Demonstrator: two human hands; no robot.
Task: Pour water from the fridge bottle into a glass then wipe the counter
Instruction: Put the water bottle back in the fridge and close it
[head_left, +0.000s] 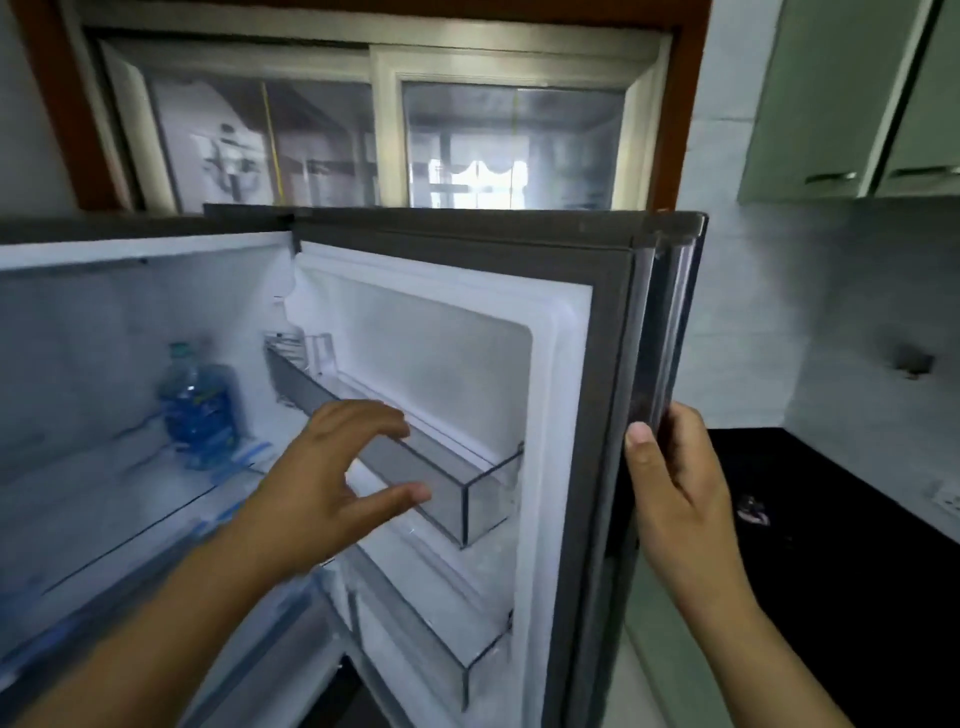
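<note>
A blue-tinted water bottle (196, 410) with a green cap stands upright on a glass shelf (104, 499) inside the open fridge, at the left. My left hand (332, 467) hovers open in front of the fridge, fingers spread, to the right of the bottle and apart from it. My right hand (670, 488) grips the outer edge of the fridge door (608, 415), which stands swung open. No glass is in view.
Two clear door bins (467, 499) hang on the inside of the door. A black counter (841, 519) runs to the right of the door with a small object on it. Wall cabinets (852, 104) hang at upper right; a window sits behind the fridge.
</note>
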